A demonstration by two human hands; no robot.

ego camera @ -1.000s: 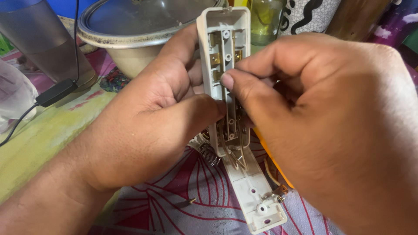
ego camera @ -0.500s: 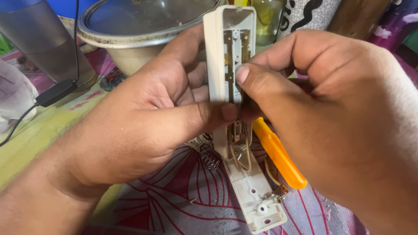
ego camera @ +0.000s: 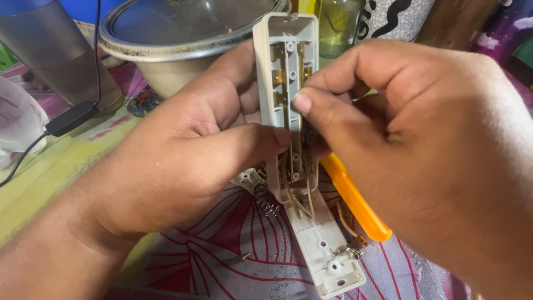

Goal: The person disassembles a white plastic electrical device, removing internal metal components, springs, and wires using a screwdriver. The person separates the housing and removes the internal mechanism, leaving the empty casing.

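Crowded tabletop (ego camera: 50, 178); casing (ego camera: 288, 72) between hands

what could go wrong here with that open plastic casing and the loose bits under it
The left hand holds the open casing upright while the right hand presses inside; a slip might bend the brass contacts. The loose spring and small screw on the patterned cloth could roll off or get lost.

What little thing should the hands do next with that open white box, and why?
Probably press the brass strip down into its slot. The left hand holds the open casing upright, and the right hand already has its thumb on the metal parts inside, while the back cover lies off on the cloth.
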